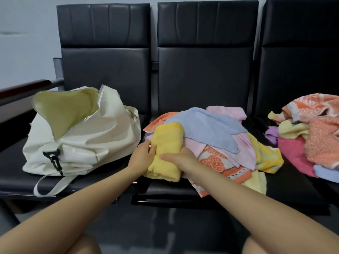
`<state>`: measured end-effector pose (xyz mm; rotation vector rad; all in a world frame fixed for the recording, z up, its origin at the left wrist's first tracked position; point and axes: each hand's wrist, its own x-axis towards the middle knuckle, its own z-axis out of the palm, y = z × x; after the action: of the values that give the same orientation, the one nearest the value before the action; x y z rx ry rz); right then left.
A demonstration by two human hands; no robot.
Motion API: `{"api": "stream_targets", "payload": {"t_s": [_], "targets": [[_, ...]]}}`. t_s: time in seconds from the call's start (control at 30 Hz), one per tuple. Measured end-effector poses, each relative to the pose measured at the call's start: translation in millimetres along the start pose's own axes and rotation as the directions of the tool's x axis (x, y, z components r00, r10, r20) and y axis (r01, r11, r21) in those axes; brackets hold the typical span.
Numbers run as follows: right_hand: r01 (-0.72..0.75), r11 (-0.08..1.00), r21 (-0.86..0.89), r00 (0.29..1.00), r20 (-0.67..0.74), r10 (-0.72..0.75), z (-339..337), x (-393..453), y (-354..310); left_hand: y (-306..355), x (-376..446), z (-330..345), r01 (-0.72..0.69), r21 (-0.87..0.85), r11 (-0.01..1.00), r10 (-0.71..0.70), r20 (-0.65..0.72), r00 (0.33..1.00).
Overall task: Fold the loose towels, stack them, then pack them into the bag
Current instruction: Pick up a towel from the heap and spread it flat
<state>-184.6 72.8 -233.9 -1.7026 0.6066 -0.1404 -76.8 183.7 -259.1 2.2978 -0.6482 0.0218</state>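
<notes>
A folded yellow towel (pixel 167 143) sits at the left front of a heap of towels (pixel 216 143) on the middle seat. My left hand (pixel 142 154) grips its left side, fingers curled over the edge. My right hand (pixel 180 158) holds its right side, thumb lying across the front. The heap holds a blue towel (pixel 207 129), pink ones and an orange patterned one (pixel 218 162). A cream bag (pixel 78 132) lies on the left seat with its zip wide open, showing a pale lining.
A second pile of loose towels (pixel 311 136), orange, yellow, magenta and purple, lies on the right seat. Three black padded chairs (pixel 205 74) stand in a row against a pale wall. A dark armrest (pixel 23 88) runs at far left. My knees show at the bottom.
</notes>
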Motion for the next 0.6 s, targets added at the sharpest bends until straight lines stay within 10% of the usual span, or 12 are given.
{"api": "stream_targets", "payload": {"t_s": [0.27,0.33,0.43,0.6], "targets": [[0.060,0.920,0.388,0.994,0.058,-0.089,-32.9,-23.2,-32.7,42.0,-13.8,-23.3,-0.134,-0.426,0.895,0.126,-0.049,0.991],[0.055,0.901,0.431,0.987,0.110,-0.113,-45.9,-33.2,-39.8,65.4,-22.0,-31.9,0.131,-0.691,0.711,0.005,0.192,0.981],[0.013,0.902,0.431,0.972,0.205,-0.112,-71.6,-45.6,-44.5,86.8,-29.0,-45.1,0.545,-0.759,0.356,0.085,0.607,0.790],[-0.081,0.533,0.842,0.979,0.167,-0.115,-113.6,-44.9,-37.8,138.1,-6.7,-20.0,0.331,-0.916,0.225,0.022,0.345,0.938]]}}
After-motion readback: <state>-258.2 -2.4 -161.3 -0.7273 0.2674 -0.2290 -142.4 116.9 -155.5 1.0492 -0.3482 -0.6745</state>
